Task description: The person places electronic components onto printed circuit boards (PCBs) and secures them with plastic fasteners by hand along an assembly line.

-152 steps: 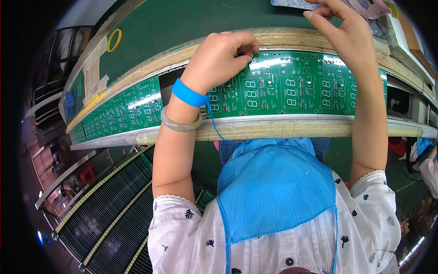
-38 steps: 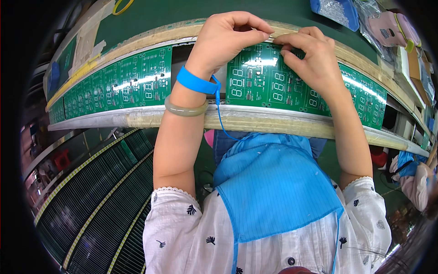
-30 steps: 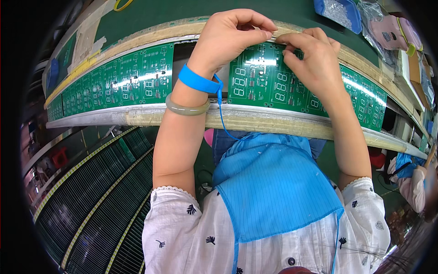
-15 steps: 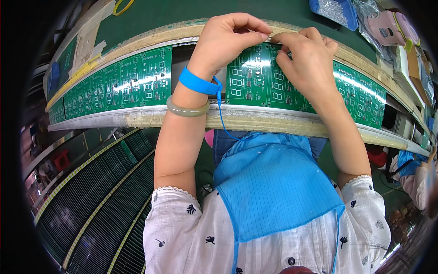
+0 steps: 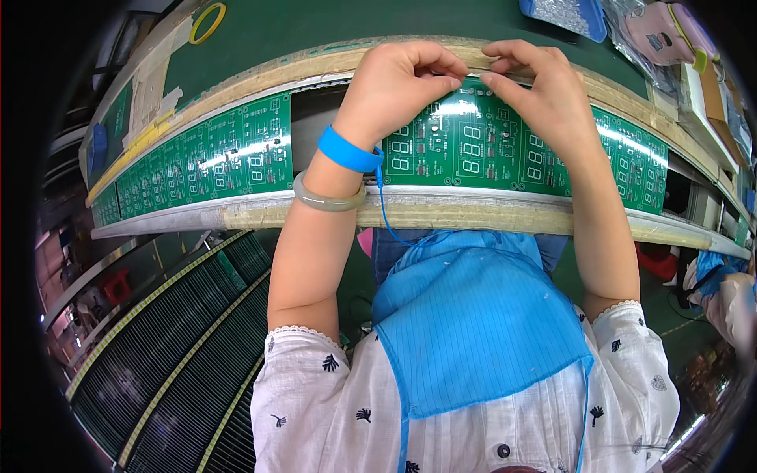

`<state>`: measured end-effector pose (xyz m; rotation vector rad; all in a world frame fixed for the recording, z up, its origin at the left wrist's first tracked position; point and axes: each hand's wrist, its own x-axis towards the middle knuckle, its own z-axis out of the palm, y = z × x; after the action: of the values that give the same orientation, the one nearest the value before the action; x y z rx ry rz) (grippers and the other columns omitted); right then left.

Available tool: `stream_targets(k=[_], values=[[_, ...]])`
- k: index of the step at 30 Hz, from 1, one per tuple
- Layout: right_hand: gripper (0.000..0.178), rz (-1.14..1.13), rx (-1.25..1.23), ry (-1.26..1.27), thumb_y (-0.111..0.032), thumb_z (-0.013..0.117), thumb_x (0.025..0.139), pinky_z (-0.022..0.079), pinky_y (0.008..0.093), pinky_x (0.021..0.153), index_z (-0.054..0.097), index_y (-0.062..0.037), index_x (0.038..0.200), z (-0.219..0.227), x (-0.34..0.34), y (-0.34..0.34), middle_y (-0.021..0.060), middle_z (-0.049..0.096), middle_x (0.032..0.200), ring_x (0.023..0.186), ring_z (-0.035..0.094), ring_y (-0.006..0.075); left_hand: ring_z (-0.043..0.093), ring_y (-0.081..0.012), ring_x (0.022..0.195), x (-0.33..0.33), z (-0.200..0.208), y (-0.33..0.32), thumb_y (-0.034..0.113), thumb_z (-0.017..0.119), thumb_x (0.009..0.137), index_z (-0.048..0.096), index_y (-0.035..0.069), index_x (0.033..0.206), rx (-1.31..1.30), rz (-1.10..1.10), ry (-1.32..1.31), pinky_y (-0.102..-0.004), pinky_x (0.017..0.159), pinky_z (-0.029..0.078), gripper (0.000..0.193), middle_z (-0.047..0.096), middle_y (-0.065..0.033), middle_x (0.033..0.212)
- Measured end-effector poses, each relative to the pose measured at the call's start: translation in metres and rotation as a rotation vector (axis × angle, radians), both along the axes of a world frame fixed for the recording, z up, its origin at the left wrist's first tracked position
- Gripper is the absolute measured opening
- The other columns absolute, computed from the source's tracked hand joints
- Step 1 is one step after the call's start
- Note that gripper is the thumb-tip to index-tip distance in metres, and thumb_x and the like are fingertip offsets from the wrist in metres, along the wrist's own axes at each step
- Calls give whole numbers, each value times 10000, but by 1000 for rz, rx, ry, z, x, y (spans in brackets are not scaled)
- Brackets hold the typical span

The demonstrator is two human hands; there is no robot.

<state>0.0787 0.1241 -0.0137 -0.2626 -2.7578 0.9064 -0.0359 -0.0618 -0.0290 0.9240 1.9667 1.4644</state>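
Now we see a person's two bare hands raised over a long green circuit board, which lies in a channel between two pale, tape-wrapped rails, just in front of a green table. The left hand is at the upper edge of the board, thumb and forefinger nearly meeting; the fingertips are small in our view, so we cannot tell whether a tiny part is pinched there. The right hand is just beside it, with thumb and forefinger parted and nothing visible between them. Half a second ago its fingers were curled in, close to the left fingertips; we now find them opened and a small space between the hands. In the earliest view, the right hand was well apart, up by the far side of the table, while the left was already at this edge.

The left wrist wears a blue band with a cord, and below it a pale bangle. Beyond a dark gap to the left, a second green board lies in the same channel. On the table we notice a blue tray of small clear pieces.
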Motion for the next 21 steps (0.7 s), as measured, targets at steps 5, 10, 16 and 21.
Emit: stream_targets(k=[5, 10, 16, 21], values=[[331, -19, -89, -13, -204, 732, 866, 532, 344, 895, 693, -79, 1170, 9, 0, 2, 78, 700, 963, 1018, 638, 215, 669, -88, 814, 1, 1, 4, 65, 736, 851, 759, 36, 1038, -103, -17, 135, -239, 756, 546, 191, 742, -39, 901], [322, -47, -157, -13, -216, 722, 876, 537, 338, 881, 694, -81, 1167, 8, 1, 4, 80, 693, 960, 986, 642, 208, 669, -95, 816, 2, -1, 5, 59, 740, 848, 757, 29, 1033, -98, -19, 183, -244, 757, 544, 188, 746, -46, 909], [319, -21, -44, 25, -215, 717, 880, 535, 336, 883, 695, -82, 1168, 1, 4, 9, 82, 687, 963, 991, 641, 207, 669, -96, 818, 4, -1, 6, 44, 741, 848, 757, 20, 1019, -103, -13, 191, -244, 758, 544, 173, 746, -44, 914], [298, -37, -73, 36, -247, 702, 871, 463, 389, 913, 709, -115, 1139, -3, 5, 10, 46, 717, 944, 989, 634, 222, 668, -95, 819, 5, -2, 6, 38, 739, 850, 754, 14, 1010, -116, -2, 177, -242, 760, 544, 163, 746, -42, 917]])
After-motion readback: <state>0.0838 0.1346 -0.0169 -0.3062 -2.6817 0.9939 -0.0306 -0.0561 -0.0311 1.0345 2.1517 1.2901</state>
